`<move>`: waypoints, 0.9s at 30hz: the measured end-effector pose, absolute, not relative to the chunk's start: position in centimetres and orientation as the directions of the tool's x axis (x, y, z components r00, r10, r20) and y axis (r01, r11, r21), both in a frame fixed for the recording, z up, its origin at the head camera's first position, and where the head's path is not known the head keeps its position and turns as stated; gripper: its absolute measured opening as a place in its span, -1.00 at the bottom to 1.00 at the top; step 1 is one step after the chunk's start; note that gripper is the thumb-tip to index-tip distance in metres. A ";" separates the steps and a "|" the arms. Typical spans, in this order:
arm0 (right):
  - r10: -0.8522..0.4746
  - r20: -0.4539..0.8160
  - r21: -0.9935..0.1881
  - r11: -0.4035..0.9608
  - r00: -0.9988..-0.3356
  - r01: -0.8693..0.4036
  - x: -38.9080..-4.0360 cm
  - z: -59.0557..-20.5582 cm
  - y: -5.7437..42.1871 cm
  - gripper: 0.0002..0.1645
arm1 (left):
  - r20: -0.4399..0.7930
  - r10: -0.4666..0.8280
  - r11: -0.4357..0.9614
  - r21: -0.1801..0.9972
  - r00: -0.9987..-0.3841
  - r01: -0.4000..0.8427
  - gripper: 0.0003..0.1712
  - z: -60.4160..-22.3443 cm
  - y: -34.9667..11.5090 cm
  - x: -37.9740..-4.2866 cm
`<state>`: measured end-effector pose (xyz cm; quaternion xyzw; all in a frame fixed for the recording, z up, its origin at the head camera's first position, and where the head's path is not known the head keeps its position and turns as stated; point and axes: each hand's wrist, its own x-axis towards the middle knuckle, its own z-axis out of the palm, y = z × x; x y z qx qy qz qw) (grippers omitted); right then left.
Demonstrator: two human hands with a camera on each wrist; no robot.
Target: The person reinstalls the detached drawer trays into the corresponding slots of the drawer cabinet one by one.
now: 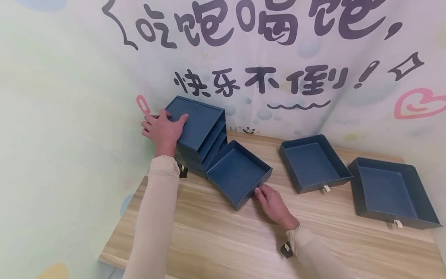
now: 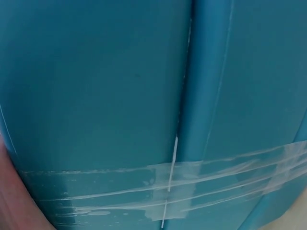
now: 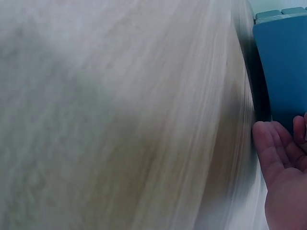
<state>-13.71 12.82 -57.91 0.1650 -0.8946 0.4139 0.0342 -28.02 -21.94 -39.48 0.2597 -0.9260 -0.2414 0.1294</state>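
Observation:
A dark blue drawer cabinet (image 1: 198,122) stands at the back left, with open slots in its front. My left hand (image 1: 166,130) rests on its top at the left edge, thumb and fingers spread. Clear tape (image 2: 158,196) runs across the blue surface in the left wrist view. One blue drawer (image 1: 238,174) lies at an angle, its rear corner against the cabinet's front. With thumb and fingers my right hand (image 1: 275,205) pinches this drawer at the middle of its front edge. The drawer's front panel (image 3: 288,62) shows above the fingers in the right wrist view.
Two more blue drawers, a nearer-middle one (image 1: 315,162) and a far-right one (image 1: 388,190), sit on the wooden table (image 1: 209,232), each with a small pale tab in front. A printed cloth (image 1: 258,50) hangs behind; a pale wall (image 1: 69,135) borders the left.

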 end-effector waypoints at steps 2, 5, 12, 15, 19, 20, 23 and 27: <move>-0.290 0.201 -0.719 0.605 -0.936 -0.342 -13.8 -57.9 13.0 -0.74 | 0.115 -0.540 0.752 0.511 -0.834 -0.416 -0.13 -39.6 -21.8 -28.0; -0.320 0.191 -0.708 0.610 -0.928 -0.356 -14.3 -57.9 13.3 -0.77 | 0.117 -0.539 0.756 0.503 -0.834 -0.419 -0.13 -39.6 -21.7 -28.1; -0.374 0.130 -0.679 0.641 -0.918 -0.358 -15.7 -57.6 13.8 -0.74 | 0.118 -0.535 0.760 0.499 -0.836 -0.416 -0.14 -39.6 -21.5 -28.0; -0.386 0.117 -0.671 0.649 -0.915 -0.359 -16.1 -57.5 13.9 -0.74 | 0.117 -0.534 0.760 0.501 -0.837 -0.415 -0.14 -39.6 -21.4 -27.9; -0.382 0.109 -0.655 0.667 -0.918 -0.356 -16.5 -57.5 14.0 -0.75 | 0.110 -0.529 0.759 0.504 -0.841 -0.412 -0.14 -39.6 -21.2 -27.9; -0.381 0.111 -0.651 0.670 -0.918 -0.356 -16.6 -57.5 14.0 -0.75 | 0.111 -0.530 0.760 0.503 -0.841 -0.412 -0.15 -39.6 -21.1 -27.9; -0.375 0.119 -0.649 0.671 -0.919 -0.358 -16.9 -57.6 14.0 -0.76 | 0.114 -0.530 0.761 0.502 -0.840 -0.412 -0.16 -39.6 -21.0 -27.8; -0.363 0.113 -0.667 0.662 -0.925 -0.342 -17.1 -57.6 13.8 -0.75 | 0.119 -0.528 0.763 0.501 -0.841 -0.408 -0.17 -39.6 -20.9 -27.6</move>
